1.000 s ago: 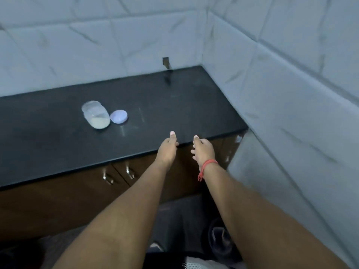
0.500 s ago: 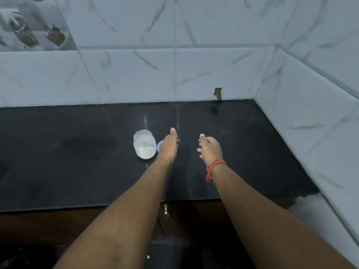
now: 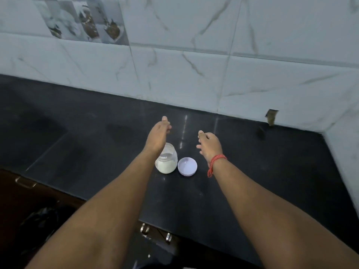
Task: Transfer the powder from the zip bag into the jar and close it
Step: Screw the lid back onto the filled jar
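A small clear jar (image 3: pixel 167 162) with white powder in its bottom stands uncapped on the black counter (image 3: pixel 77 148). Its pale lilac lid (image 3: pixel 187 166) lies upturned just to the jar's right. My left hand (image 3: pixel 158 135) is held out above and beyond the jar, fingers extended, holding nothing; my left wrist covers part of the jar's mouth. My right hand (image 3: pixel 208 144), with a red thread at the wrist, hovers beyond the lid, fingers loosely curled and empty. No zip bag is in sight.
White marble-look tiles (image 3: pixel 174 74) rise behind the counter, and a side wall (image 3: pixel 343 152) closes it on the right. A small brown fitting (image 3: pixel 271 117) sticks out of the back wall. Cabinet handles (image 3: pixel 144 229) show below the counter's front edge.
The view has swung left and closer to the counter; the jar and lid now sit between my forearms. Both hands stay outstretched and empty, now past the jar.
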